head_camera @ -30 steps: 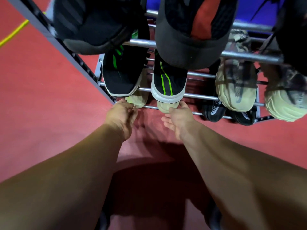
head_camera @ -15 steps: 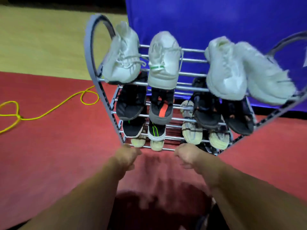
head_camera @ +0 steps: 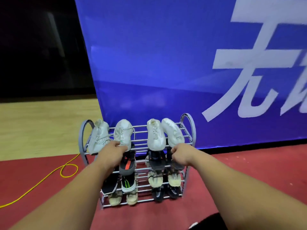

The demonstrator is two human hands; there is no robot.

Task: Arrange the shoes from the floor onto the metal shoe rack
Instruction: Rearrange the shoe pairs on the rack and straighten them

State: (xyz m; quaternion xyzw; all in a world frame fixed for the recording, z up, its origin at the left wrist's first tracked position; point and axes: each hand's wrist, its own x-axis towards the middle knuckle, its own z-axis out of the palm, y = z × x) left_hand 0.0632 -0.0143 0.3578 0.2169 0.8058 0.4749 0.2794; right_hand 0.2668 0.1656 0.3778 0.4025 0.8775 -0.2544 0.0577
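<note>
1 rack (head_camera: 141, 126); 4 white shoes (head_camera: 156, 136); maybe 12 other shoes (head_camera: 127, 185); 1 cable (head_camera: 60, 170).

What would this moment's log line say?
left hand: open, at toe of white shoe | right hand: curled, grip unclear | metal shoe rack: shoes on every tier | floor: no loose shoes seen

metal shoe rack (head_camera: 187, 123) stands upright on red floor, four tiers filled with shoes (head_camera: 156, 135)
</note>
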